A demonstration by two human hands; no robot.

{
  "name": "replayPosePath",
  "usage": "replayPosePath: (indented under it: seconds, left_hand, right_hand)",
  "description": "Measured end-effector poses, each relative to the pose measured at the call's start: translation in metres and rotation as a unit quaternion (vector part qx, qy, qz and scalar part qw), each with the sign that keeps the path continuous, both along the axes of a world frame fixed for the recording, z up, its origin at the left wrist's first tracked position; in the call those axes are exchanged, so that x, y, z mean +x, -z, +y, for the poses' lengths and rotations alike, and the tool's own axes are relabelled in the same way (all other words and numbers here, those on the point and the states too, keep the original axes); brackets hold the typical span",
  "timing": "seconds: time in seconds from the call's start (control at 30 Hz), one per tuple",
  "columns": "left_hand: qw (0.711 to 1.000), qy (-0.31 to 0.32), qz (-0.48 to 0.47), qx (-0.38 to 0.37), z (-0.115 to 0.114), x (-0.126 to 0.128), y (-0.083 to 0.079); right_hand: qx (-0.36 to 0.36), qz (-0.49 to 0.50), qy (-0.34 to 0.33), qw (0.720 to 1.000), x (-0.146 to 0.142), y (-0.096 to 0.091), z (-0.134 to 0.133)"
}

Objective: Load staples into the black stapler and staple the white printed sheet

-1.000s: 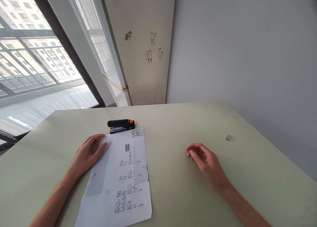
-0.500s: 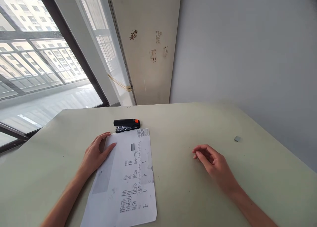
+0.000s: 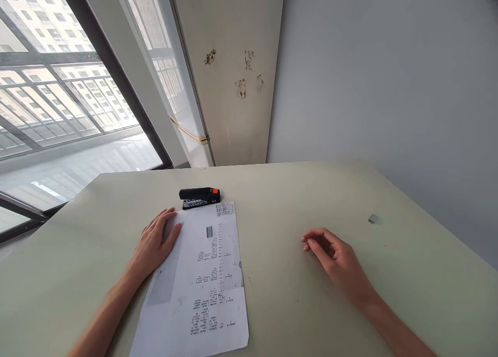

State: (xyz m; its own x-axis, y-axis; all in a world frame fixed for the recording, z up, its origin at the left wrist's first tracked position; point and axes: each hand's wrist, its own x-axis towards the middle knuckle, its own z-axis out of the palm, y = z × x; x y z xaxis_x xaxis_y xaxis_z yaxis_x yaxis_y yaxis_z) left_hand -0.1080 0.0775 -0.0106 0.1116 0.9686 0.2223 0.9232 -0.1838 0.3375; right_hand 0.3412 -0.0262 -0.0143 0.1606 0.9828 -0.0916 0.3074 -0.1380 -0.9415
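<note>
A printed sheet of paper (image 3: 187, 294) lies on the table, with a grey shaded area on its left side. My left hand (image 3: 153, 243) rests spread on its upper left edge, thumb apart from the fingers. Just past the sheet's top edge is a black stapler (image 3: 199, 197) with an orange mark. On the paper sits a small grey metallic strip (image 3: 209, 232) that looks like a row of staples. My right hand (image 3: 334, 256) rests on the table to the right of the sheet, fingers curled and thumb close to the fingertips. No object shows in it.
Another small grey piece (image 3: 373, 219) lies on the pale green table (image 3: 280, 315), beyond my right hand. Behind the table stand a grey wall (image 3: 381, 77) and a cream panel (image 3: 233, 123) with brown stains. A large window (image 3: 58, 103) is at the left.
My left hand has shifted slightly on the paper's edge, and the sheet has moved a touch to the right. The right hand is still.
</note>
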Motion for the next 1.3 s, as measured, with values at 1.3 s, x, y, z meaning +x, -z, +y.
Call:
replayPosePath:
  seconds: [1.3]
  left_hand:
    - [1.000,0.009,0.010,0.005,-0.0005,-0.0012,0.0013]
  right_hand:
    - [0.012,-0.022,0.003,1.000,-0.0006,-0.0007,-0.0006]
